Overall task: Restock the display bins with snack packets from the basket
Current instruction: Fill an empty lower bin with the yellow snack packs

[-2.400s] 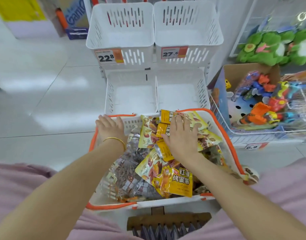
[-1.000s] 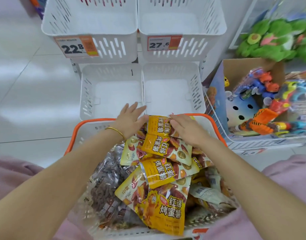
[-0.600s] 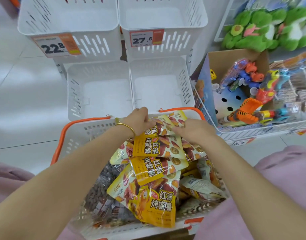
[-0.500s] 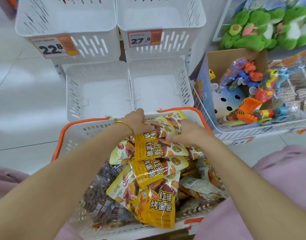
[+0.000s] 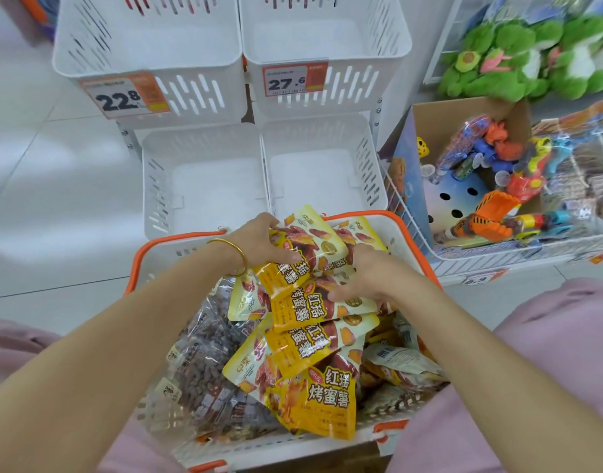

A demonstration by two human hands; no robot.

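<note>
A white basket with an orange rim sits in front of me, full of yellow snack packets and clear bags of dark snacks. My left hand grips the left edge of a stack of yellow packets at the basket's far end. My right hand curls round the stack's right side. Two lower display bins, left and right, stand just beyond the basket. Two upper bins carry price tags.
A wire tray at the right holds a cardboard box of colourful toys. Green plush toys hang above it. White tiled floor lies at the left. My pink-clad knees flank the basket.
Both hands have closed on a stack of yellow packets at the basket's far end and raised it slightly. The view has tilted down toward the basket.
</note>
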